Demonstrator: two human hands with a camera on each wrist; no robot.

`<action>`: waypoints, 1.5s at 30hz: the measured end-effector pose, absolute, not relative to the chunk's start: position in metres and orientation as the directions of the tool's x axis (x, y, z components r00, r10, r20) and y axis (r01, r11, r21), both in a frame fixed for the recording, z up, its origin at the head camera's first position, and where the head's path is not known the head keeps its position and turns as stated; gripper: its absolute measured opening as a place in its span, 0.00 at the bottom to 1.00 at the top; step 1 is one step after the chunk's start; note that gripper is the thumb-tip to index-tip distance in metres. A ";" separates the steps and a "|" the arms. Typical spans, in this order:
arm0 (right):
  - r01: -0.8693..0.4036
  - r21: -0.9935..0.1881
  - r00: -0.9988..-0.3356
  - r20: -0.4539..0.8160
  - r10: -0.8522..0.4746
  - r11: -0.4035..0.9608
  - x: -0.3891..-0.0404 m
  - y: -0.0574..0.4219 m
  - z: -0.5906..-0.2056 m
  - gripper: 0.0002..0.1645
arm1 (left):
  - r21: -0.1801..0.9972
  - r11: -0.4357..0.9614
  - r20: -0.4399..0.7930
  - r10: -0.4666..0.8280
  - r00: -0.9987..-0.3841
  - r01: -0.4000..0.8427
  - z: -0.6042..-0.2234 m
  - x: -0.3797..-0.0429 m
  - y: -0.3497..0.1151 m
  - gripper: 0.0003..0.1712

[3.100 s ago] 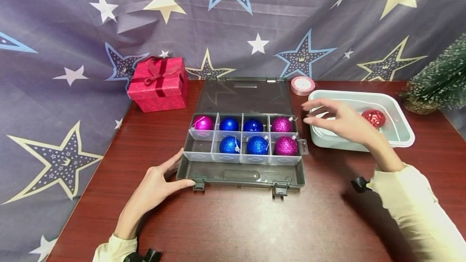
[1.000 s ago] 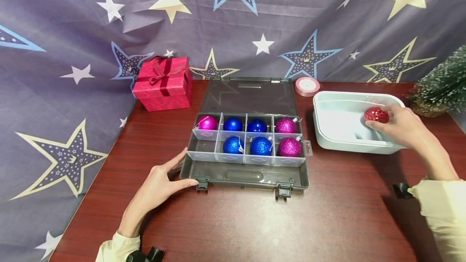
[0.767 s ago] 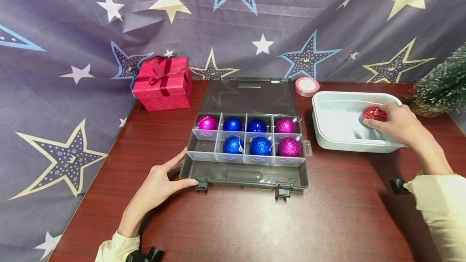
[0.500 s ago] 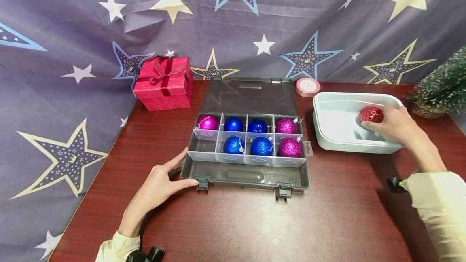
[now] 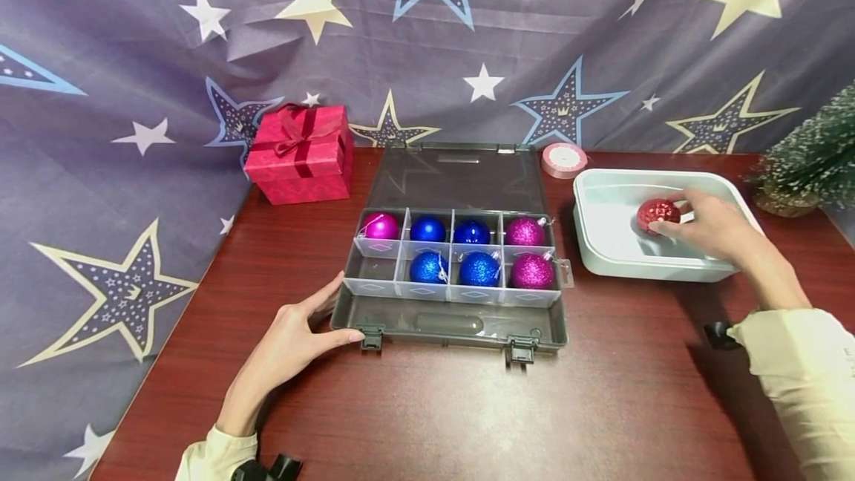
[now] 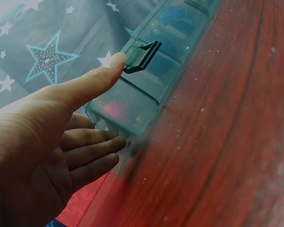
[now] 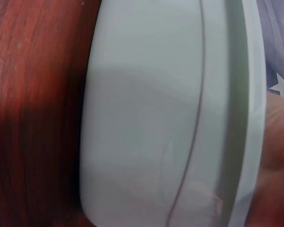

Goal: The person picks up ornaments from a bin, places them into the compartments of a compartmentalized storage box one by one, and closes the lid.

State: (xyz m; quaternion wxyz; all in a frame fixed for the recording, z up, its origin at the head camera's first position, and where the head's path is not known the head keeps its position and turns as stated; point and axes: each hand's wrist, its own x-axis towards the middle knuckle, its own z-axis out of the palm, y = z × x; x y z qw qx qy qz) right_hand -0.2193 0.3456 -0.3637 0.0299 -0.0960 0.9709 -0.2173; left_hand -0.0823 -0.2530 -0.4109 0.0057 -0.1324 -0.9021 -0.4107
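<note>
In the head view, my right hand (image 5: 718, 228) reaches into the white plastic tub (image 5: 668, 267) and holds a shiny red Christmas ball (image 5: 657, 216) between thumb and fingers. The tub wall (image 7: 146, 109) hides the ball from the right wrist view. Beside a grey divided box (image 5: 447, 321) with its lid laid back, my left hand (image 5: 283, 340) rests at the front left corner, thumb against the front edge by a latch (image 6: 143, 57), fingers fairly straight along the side. Pink, blue and magenta balls fill its compartments, except the front left compartment (image 5: 375, 268), which holds no ball.
A red gift box (image 5: 300, 158) stands at the back left. Between the open lid (image 5: 461, 177) and the tub lies a roll of pink ribbon (image 5: 564, 160). A small frosted tree (image 5: 811, 154) stands at the far right, and a starry cloth hangs behind the table.
My right hand went from above the tub's left end to the red ball and took hold of it. Ball and hand have since shifted left within the tub. My left hand stays put.
</note>
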 end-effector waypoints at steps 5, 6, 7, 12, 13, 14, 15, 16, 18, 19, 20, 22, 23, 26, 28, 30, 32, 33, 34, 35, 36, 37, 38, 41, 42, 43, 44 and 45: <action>-0.181 -0.411 -0.976 -0.040 -0.216 0.893 -0.221 0.341 -0.364 0.36 | 0.741 0.624 0.122 0.236 -0.964 0.246 -0.411 -0.082 -0.253 0.54; -0.185 -0.415 -0.974 -0.043 -0.222 0.891 -0.221 0.340 -0.364 0.35 | 0.742 0.623 0.123 0.235 -0.964 0.246 -0.411 -0.082 -0.253 0.54; -0.188 -0.416 -0.973 -0.043 -0.226 0.890 -0.221 0.339 -0.364 0.34 | 0.743 0.623 0.123 0.235 -0.964 0.247 -0.411 -0.082 -0.253 0.54; -0.210 -0.432 -0.968 -0.032 -0.248 0.877 -0.220 0.336 -0.363 0.31 | 0.740 0.626 0.121 0.234 -0.965 0.244 -0.410 -0.082 -0.253 0.54; -0.215 -0.440 -0.967 -0.027 -0.253 0.872 -0.219 0.335 -0.363 0.31 | 0.739 0.628 0.120 0.233 -0.965 0.243 -0.410 -0.082 -0.253 0.54; -0.221 -0.452 -0.966 -0.021 -0.259 0.864 -0.219 0.335 -0.363 0.31 | 0.739 0.629 0.119 0.233 -0.965 0.243 -0.410 -0.082 -0.253 0.54; -0.228 -0.463 -0.964 -0.014 -0.264 0.857 -0.218 0.334 -0.362 0.31 | 0.738 0.629 0.119 0.233 -0.965 0.243 -0.410 -0.082 -0.253 0.54; -0.235 -0.474 -0.963 -0.004 -0.269 0.849 -0.217 0.333 -0.362 0.31 | 0.738 0.630 0.120 0.233 -0.965 0.243 -0.410 -0.082 -0.253 0.54; -0.254 -0.495 -0.959 0.020 -0.281 0.831 -0.216 0.332 -0.360 0.30 | 0.739 0.629 0.121 0.233 -0.965 0.244 -0.410 -0.082 -0.253 0.54; -0.266 -0.503 -0.957 0.036 -0.287 0.822 -0.214 0.331 -0.359 0.30 | 0.740 0.627 0.121 0.233 -0.965 0.244 -0.410 -0.082 -0.253 0.54; -0.273 -0.508 -0.956 0.049 -0.289 0.817 -0.213 0.329 -0.357 0.30 | 0.741 0.626 0.120 0.233 -0.965 0.243 -0.410 -0.082 -0.253 0.54; -0.282 -0.516 -0.955 0.070 -0.289 0.809 -0.211 0.326 -0.354 0.30 | 0.744 0.623 0.117 0.233 -0.965 0.241 -0.410 -0.082 -0.253 0.54; -0.289 -0.517 -0.953 0.080 -0.291 0.806 -0.210 0.325 -0.352 0.31 | 0.745 0.623 0.115 0.233 -0.966 0.239 -0.410 -0.082 -0.253 0.54; -0.306 -0.508 -0.950 0.107 -0.293 0.805 -0.206 0.319 -0.347 0.32 | 0.746 0.623 0.109 0.231 -0.967 0.233 -0.409 -0.082 -0.253 0.54; -0.315 -0.512 -0.947 0.120 -0.297 0.799 -0.204 0.316 -0.345 0.32 | 0.745 0.627 0.106 0.230 -0.967 0.230 -0.409 -0.082 -0.253 0.54; -0.325 -0.517 -0.944 0.133 -0.301 0.792 -0.202 0.313 -0.342 0.33 | 0.744 0.628 0.104 0.228 -0.968 0.228 -0.409 -0.082 -0.253 0.54; -0.324 -0.527 -0.945 0.140 -0.296 0.785 -0.199 0.310 -0.339 0.32 | 0.744 0.629 0.103 0.228 -0.968 0.227 -0.409 -0.082 -0.253 0.54; -0.323 -0.531 -0.945 0.143 -0.293 0.784 -0.198 0.308 -0.337 0.32 | 0.745 0.628 0.104 0.228 -0.968 0.227 -0.409 -0.082 -0.253 0.54; -0.325 -0.532 -0.945 0.149 -0.291 0.782 -0.197 0.306 -0.335 0.32 | 0.746 0.626 0.104 0.229 -0.968 0.228 -0.409 -0.082 -0.253 0.54; -0.326 -0.533 -0.945 0.154 -0.290 0.781 -0.196 0.304 -0.333 0.31 | 0.746 0.625 0.105 0.229 -0.968 0.229 -0.409 -0.082 -0.253 0.54; -0.329 -0.535 -0.944 0.159 -0.290 0.778 -0.195 0.302 -0.332 0.31 | 0.746 0.624 0.107 0.229 -0.967 0.230 -0.409 -0.082 -0.253 0.54; -0.332 -0.537 -0.943 0.165 -0.289 0.775 -0.194 0.301 -0.331 0.30 | 0.748 0.623 0.107 0.229 -0.967 0.231 -0.410 -0.082 -0.253 0.54; -0.336 -0.537 -0.942 0.173 -0.288 0.774 -0.193 0.299 -0.329 0.30 | 0.749 0.621 0.108 0.230 -0.967 0.232 -0.410 -0.082 -0.253 0.54; -0.363 -0.544 -0.932 0.197 -0.306 0.757 -0.191 0.292 -0.326 0.30 | 0.750 0.619 0.108 0.232 -0.967 0.232 -0.410 -0.082 -0.254 0.54; -0.373 -0.544 -0.928 0.206 -0.311 0.752 -0.190 0.289 -0.325 0.30 | 0.750 0.620 0.106 0.232 -0.967 0.231 -0.410 -0.082 -0.254 0.54; -0.377 -0.544 -0.926 0.212 -0.312 0.750 -0.190 0.287 -0.324 0.30 | 0.750 0.620 0.105 0.232 -0.967 0.230 -0.410 -0.082 -0.254 0.54; -0.381 -0.544 -0.925 0.215 -0.314 0.748 -0.189 0.284 -0.322 0.30 | 0.750 0.619 0.105 0.233 -0.967 0.231 -0.410 -0.082 -0.253 0.54; -0.383 -0.547 -0.924 0.217 -0.316 0.744 -0.189 0.281 -0.321 0.30 | 0.750 0.620 0.105 0.233 -0.967 0.231 -0.410 -0.082 -0.253 0.54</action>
